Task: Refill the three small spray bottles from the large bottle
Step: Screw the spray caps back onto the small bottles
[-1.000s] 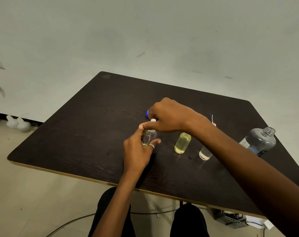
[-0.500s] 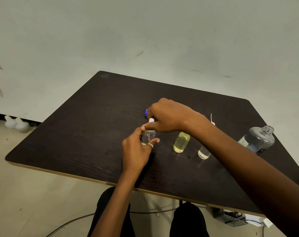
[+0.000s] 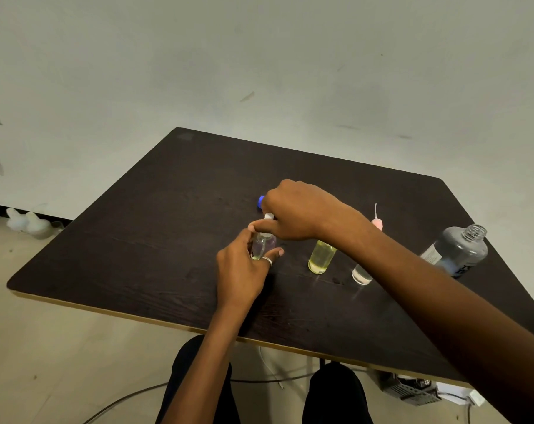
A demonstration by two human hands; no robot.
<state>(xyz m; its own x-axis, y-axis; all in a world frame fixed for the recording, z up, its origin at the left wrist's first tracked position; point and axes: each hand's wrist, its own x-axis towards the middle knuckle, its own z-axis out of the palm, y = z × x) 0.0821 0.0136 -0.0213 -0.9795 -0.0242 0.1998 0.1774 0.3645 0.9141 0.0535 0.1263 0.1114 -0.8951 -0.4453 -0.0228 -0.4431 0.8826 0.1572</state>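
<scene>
We see the left hand (image 3: 244, 272) curled round a small clear spray bottle (image 3: 264, 246) standing near the middle of the dark wooden bench (image 3: 137, 240). The right hand (image 3: 299, 209) pinches the white spray top (image 3: 269, 216) at that bottle's neck. Just to the right stands a small yellow bottle (image 3: 320, 258), then a small clear bottle (image 3: 362, 273) partly hidden by the right forearm. A pink spray head (image 3: 377, 223) lies behind them. We find the large grey bottle (image 3: 458, 250), uncapped, near the bench's right edge. A blue cap (image 3: 261, 201) peeks out behind the right hand.

bare tabletop (image 3: 174, 209) left, bottles (image 3: 320, 258) right
</scene>
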